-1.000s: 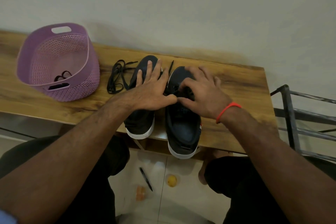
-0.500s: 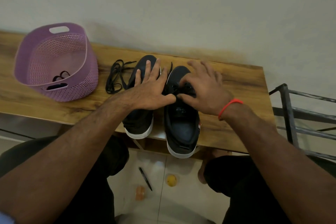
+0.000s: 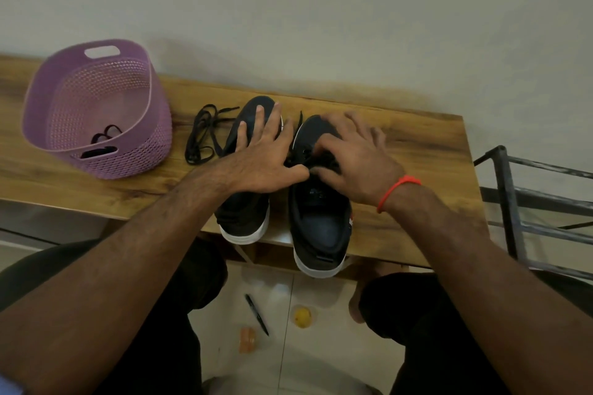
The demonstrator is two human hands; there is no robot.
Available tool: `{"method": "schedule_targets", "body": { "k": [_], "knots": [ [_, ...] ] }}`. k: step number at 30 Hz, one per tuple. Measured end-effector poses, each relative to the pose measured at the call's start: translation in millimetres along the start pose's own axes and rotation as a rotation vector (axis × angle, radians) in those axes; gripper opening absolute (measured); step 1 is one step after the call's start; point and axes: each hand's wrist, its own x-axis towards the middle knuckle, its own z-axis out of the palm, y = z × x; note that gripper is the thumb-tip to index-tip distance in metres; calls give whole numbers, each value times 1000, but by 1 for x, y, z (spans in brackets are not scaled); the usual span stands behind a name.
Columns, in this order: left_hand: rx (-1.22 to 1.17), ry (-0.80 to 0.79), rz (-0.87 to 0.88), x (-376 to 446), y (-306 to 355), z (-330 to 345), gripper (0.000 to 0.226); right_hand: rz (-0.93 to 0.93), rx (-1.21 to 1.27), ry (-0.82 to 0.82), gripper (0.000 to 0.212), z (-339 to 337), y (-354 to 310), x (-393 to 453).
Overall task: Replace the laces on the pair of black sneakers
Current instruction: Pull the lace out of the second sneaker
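Since the earlier frame, my right hand (image 3: 356, 160) has curled tighter over the right black white-soled sneaker (image 3: 317, 218); my fingers (image 3: 324, 141) pinch its black lace at the eyelets. My left hand (image 3: 263, 157) lies flat on the left black sneaker (image 3: 244, 218), fingers spread, thumb touching the right thumb. Both shoes stand side by side on the wooden bench (image 3: 417, 144), heels overhanging its near edge. A loose black lace (image 3: 202, 135) lies between the left shoe and the purple perforated plastic basket (image 3: 96, 106). My hands hide the eyelets.
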Motion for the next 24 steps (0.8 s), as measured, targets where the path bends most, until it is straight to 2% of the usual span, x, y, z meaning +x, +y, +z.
{"method": "schedule_targets", "body": {
  "k": [2, 5, 7, 8, 11, 13, 16, 18, 21, 23, 24],
  "knots": [
    [1, -4, -4, 0, -1, 0, 111, 20, 5, 79, 15, -5, -1, 1],
    [4, 1, -9, 0, -1, 0, 107, 240, 74, 186, 11, -23, 22, 2],
    [7, 4, -5, -1, 1, 0, 102, 373, 128, 180, 14, -26, 35, 0],
    [6, 4, -3, 0, 2, 0, 101, 378, 135, 146, 19, -24, 35, -1],
    [-2, -3, 0, 0, 2, 0, 107, 155, 62, 26, 33, -9, 16, -2],
    [-9, -9, -3, 0, 1, 0, 113, 29, 6, -16, 31, 1, 0, -1],
    [-16, -15, -5, -1, 0, 0, 113, -12, -25, -22, 20, 2, -6, 1],
    [-11, -13, -6, -1, 0, -1, 112, 80, 60, 56, 16, -7, 7, 3],
    [-2, 2, 0, -2, 2, -2, 102, 368, 239, 265, 15, -29, 36, 5],
    [-9, 4, 2, -2, 2, -1, 100, 484, 207, 243, 23, -33, 50, 2],
    [-12, 4, 2, -2, 2, -1, 99, 512, 180, 161, 39, -32, 49, -1]
  ]
}}
